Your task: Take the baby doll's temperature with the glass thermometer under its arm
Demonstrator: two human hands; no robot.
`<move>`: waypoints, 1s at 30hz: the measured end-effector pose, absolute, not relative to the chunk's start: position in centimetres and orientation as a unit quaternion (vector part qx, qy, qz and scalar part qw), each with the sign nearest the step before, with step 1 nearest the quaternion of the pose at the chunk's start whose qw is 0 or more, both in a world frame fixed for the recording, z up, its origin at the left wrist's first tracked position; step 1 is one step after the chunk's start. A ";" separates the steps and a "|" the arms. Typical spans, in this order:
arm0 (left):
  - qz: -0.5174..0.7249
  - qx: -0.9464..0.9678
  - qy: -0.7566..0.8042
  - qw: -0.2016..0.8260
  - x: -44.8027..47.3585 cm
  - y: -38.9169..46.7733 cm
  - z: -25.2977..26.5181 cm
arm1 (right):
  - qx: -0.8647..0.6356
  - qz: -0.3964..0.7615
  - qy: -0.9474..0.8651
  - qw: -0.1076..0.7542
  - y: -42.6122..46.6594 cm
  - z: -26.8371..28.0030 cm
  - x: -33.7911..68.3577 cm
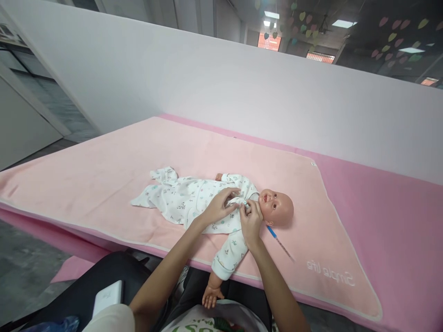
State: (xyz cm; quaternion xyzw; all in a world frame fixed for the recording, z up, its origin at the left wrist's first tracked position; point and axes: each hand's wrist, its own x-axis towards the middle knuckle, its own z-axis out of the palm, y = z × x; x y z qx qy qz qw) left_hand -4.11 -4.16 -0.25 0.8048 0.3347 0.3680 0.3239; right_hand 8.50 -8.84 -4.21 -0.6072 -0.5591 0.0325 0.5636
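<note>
A baby doll (pixel 278 210) lies on its back, its bald head toward the right, dressed in a white printed top (pixel 228 226) and matching trousers (pixel 176 198). Both hands meet over its upper chest, just below the chin. My left hand (pixel 219 206) is curled there, thumb and fingers closing on a fold of the top. From the near side, my right hand (pixel 252 223) pinches the fabric close to the collar. The exact fastening between the fingertips is too small to make out. One doll arm (pixel 230 256) hangs over the near table edge toward my lap.
Beside the doll's head lies a thin glass thermometer (pixel 281 242) with a blue end. A peach mat (pixel 104 170) with stitched lettering covers the pink tabletop (pixel 411 240). A white partition (pixel 207 83) rises behind. A white device (pixel 108 297) rests at my lower left.
</note>
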 end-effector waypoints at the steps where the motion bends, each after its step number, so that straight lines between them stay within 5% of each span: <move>1: 0.371 0.818 0.349 0.268 -4.6 -4.8 -0.6 | -0.607 0.031 -0.558 0.565 -8.9 -4.2 8.5; 6: 0.354 0.833 0.421 0.055 -8.0 -7.8 -2.6 | -0.602 0.021 -0.559 0.569 -9.1 -4.0 8.6; 10: 0.360 0.816 0.452 -0.008 -10.5 -9.1 -3.5 | -0.578 -0.071 -0.587 0.562 -9.5 -3.9 8.1; 15: 0.375 0.805 0.456 -0.063 -12.2 -8.7 -3.6 | -0.549 -0.239 -0.668 0.442 -9.4 -3.4 6.9; 19: 0.382 0.771 0.498 -0.111 -12.9 -7.8 -2.5 | -0.548 -0.258 -0.697 0.383 -8.4 -2.5 6.4; 30: 0.403 0.767 0.497 0.048 -5.0 -7.0 0.1 | -0.586 -0.155 -0.674 0.421 -8.3 -2.9 7.1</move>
